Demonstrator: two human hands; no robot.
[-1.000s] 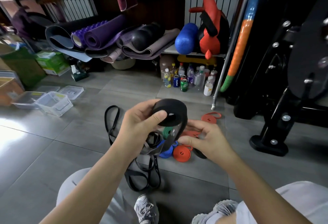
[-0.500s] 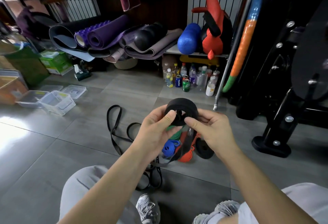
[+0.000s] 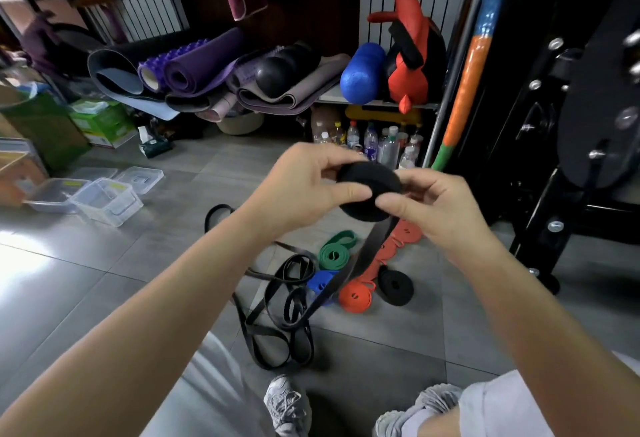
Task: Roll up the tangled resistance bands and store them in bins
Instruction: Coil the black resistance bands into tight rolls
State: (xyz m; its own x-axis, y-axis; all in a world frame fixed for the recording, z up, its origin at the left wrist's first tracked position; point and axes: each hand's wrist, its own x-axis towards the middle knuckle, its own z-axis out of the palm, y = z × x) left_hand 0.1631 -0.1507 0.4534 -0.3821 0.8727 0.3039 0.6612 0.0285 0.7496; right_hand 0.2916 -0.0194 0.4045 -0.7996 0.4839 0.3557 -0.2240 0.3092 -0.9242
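Head camera showed both our forearms reaching forward from the lower corners, hands raised and meeting over the grey tile floor (image 3: 104, 280). Our left hand (image 3: 304, 187) was curled around the left side of a black band roll (image 3: 367, 194), thumb laid across its near face and fingers wrapped behind. Our right hand (image 3: 440, 208) gripped the roll's right side, thumb pressing the front next to the left thumb. Both hands were closed on that roll, held in the air. A loose black tail (image 3: 360, 260) hung from beneath the roll down to a tangle of black bands (image 3: 277, 325) on the floor near our shoes. Beside the tangle lay rolled bands: green (image 3: 334, 253), blue (image 3: 320, 282), orange (image 3: 355, 296) and black (image 3: 396, 286), with a looser orange band (image 3: 403, 235) behind them. Clear plastic bins (image 3: 107, 201) sat well apart, toward the floor's left edge.
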